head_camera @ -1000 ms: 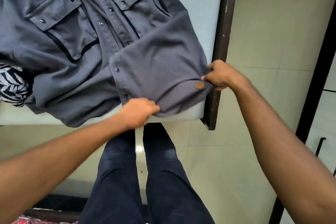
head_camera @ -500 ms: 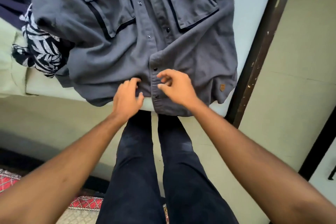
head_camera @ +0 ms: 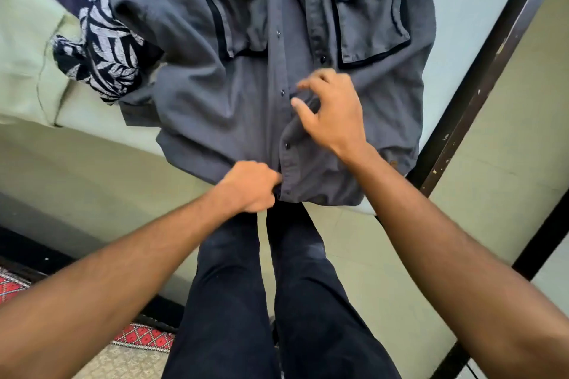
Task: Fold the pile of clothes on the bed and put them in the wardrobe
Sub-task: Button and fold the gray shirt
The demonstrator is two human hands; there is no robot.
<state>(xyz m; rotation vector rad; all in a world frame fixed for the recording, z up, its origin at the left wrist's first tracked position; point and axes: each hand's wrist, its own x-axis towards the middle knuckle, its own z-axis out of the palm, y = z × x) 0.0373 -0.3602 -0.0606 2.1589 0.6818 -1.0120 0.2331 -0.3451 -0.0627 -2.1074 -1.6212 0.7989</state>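
Shirt [head_camera: 234,95], grey, with two flapped chest pockets and dark snap buttons, is laid front-up on the bed [head_camera: 27,49], its hem overhanging the near edge of the mattress. The placket runs roughly vertically through the head view, with the right-hand front panel lapped over it near the hem.

Left hand [head_camera: 251,186] is extended from the lower left, forearm bare, wrist nearly straight. The fingers are curled closed into a loose fist at the hem, just left of the placket's bottom end; fabric is pinched there between thumb and curled fingers, though the exact contact is hidden under the knuckles.

Right hand [head_camera: 334,112] is reached in from the lower right, forearm bare, back of the hand towards the camera. It is held over the placket above the left hand, well apart from it. Thumb and forefinger are parted and bent towards each other; the remaining fingers are loosely curled. The placket edge appears bunched under the palm, but whether cloth is actually gripped cannot be told; motion blur is noted at the fingertips.

A black-and-white leaf-print garment [head_camera: 104,52] is lying beside the shirt's left side, partly under its sleeve. A dark bed frame rail [head_camera: 480,71] is seen along the mattress's right edge. Dark trousers [head_camera: 277,301] are visible below, against the bed.
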